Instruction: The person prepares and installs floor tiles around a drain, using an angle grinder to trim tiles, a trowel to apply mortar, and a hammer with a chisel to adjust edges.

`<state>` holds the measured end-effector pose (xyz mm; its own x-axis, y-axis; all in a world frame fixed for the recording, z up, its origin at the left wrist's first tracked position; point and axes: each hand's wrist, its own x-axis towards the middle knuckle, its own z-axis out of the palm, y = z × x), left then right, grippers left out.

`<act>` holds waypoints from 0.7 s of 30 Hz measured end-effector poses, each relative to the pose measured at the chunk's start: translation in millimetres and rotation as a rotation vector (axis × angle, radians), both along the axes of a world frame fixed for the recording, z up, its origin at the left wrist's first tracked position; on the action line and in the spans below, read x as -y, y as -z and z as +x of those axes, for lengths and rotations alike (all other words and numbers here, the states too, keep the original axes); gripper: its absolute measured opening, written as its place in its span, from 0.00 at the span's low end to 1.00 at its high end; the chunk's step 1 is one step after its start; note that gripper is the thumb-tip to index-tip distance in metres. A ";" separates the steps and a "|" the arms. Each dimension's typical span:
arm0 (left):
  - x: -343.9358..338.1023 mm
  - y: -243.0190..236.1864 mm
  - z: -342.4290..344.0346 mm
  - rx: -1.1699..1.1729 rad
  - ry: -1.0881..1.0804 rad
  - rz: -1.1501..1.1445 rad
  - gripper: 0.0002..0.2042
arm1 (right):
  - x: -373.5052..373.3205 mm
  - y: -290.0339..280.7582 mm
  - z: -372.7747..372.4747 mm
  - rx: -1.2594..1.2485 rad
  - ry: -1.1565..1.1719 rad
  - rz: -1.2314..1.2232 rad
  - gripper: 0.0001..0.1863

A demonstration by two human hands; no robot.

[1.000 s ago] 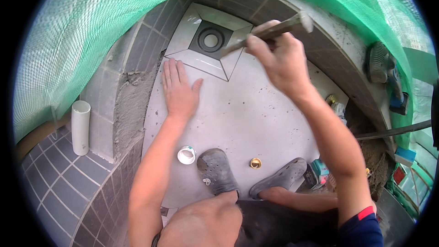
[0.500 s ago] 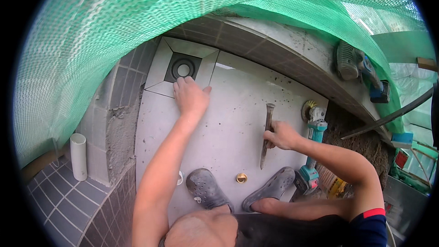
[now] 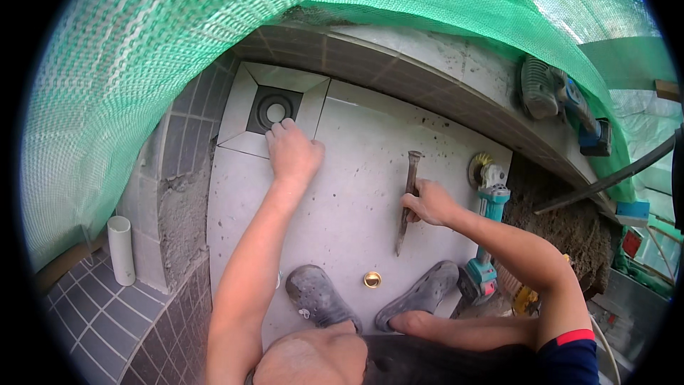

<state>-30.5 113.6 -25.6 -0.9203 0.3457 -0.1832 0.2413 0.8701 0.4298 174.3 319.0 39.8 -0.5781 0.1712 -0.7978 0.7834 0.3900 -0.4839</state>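
Observation:
My right hand (image 3: 429,203) is closed round the middle of a rusty steel chisel (image 3: 412,170). The chisel stands nearly upright in the picture, its flattened head at the far end and its tip toward my feet. At the far left my left hand (image 3: 293,153) has its fingertips at the near edge of a dark square floor drain (image 3: 261,108), thumb apart, with nothing seen in it. A round ring with a pale centre fills the drain, and mitred light tile strips (image 3: 308,110) frame it. Crumbs dot the large light floor tile (image 3: 342,192).
A teal angle grinder (image 3: 491,207) lies at the right beside rough soil (image 3: 534,192). A small brass fitting (image 3: 372,279) sits between my shoes. More power tools (image 3: 563,100) rest on the ledge. Green netting (image 3: 178,50) hangs overhead; a white pipe (image 3: 121,251) stands at left.
My right hand has moved slightly left and away from me with the chisel. The left hand stays beside the drain, its fingers shifted a little on the near edge. The view has shifted slightly.

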 end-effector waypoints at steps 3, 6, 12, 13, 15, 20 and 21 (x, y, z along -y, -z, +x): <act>-7.9 -7.8 -6.0 0.099 0.005 -0.091 0.23 | -5.7 8.3 -0.5 0.001 0.014 -0.008 0.16; -7.3 -9.3 -10.3 0.129 0.012 -0.102 0.26 | -7.5 12.9 -0.7 0.017 0.016 0.004 0.17; -5.8 -9.2 -16.5 0.186 0.006 -0.079 0.29 | -13.4 32.6 8.6 0.027 -0.034 0.045 0.18; -4.6 -10.3 -18.0 0.210 -0.010 -0.075 0.30 | -12.6 33.7 8.4 0.035 -0.023 0.038 0.18; -2.1 -12.8 -21.4 0.258 -0.043 -0.065 0.32 | -11.2 35.3 7.6 0.050 -0.001 0.025 0.19; -8.3 -51.3 -31.2 0.427 -0.061 -0.030 0.23 | -7.8 24.1 -3.3 0.070 -0.138 0.123 0.20; -11.2 -60.0 -33.0 0.491 -0.060 -0.017 0.21 | -7.7 21.8 -5.9 0.076 -0.176 0.148 0.20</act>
<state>-63.5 124.8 34.4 -0.7424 0.2875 -0.6051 -0.0370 0.8842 0.4656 168.4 326.7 18.1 -0.5486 0.1912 -0.8139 0.7289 0.5863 -0.3536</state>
